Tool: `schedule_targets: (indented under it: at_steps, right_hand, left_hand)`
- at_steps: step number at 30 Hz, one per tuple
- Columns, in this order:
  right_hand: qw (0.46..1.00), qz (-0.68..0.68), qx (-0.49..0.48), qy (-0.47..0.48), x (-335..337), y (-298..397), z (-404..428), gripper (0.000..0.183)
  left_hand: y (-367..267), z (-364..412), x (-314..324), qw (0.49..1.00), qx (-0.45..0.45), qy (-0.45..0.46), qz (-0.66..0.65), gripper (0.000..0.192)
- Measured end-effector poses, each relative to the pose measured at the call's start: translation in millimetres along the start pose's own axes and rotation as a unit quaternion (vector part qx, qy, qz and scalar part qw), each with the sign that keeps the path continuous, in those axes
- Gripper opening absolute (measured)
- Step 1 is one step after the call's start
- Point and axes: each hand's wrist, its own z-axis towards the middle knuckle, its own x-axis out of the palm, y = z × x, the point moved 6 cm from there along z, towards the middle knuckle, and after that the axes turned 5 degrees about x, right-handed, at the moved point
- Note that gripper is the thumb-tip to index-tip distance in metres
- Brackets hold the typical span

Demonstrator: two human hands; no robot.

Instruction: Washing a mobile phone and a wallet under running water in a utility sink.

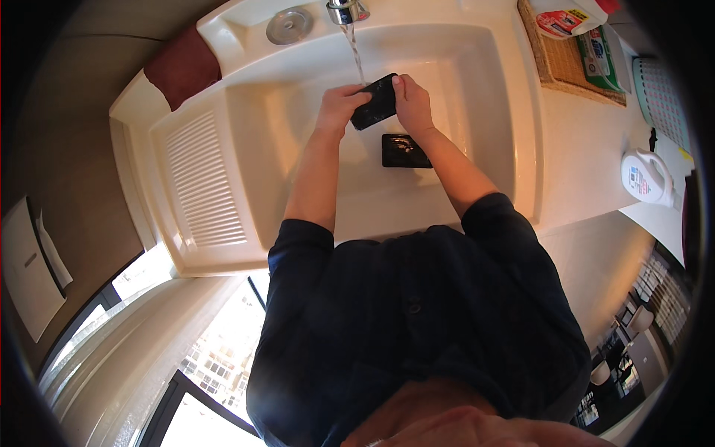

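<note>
Between my two hands is a flat black rectangular piece (375,106), tilted over the basin of a white sink (279,167). My left hand (337,109) grips its left edge, the thumb lying across its face. At its upper right corner my right hand (413,103) holds it with the thumb on top. Water (353,50) runs from a chrome faucet (342,11) and comes down at the far edge of the piece. A second black rectangular piece (403,151), wet and shiny, lies on the basin floor, partly hidden by my right forearm.
A ribbed washboard (204,179) is moulded into the sink's left side. A dark red cloth (184,67) hangs over the rim near a round metal drain strainer (289,26). To the right are a woven basket (564,72) with bottles and a white detergent jug (645,176).
</note>
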Motion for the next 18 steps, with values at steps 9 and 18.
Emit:
schedule_targets:
  at_steps: [9,18]
  right_hand:
    - [1.0,0.008,-0.01,0.015,10.5,0.0,0.8,0.033]
    - [0.999,-0.005,-0.023,0.048,15.0,5.2,2.9,0.034]
  left_hand:
    - [-11.6,0.3,-0.5,0.997,-0.002,0.001,0.072,0.025]
    - [-3.6,0.2,-1.1,1.0,0.006,0.012,0.022,0.026]
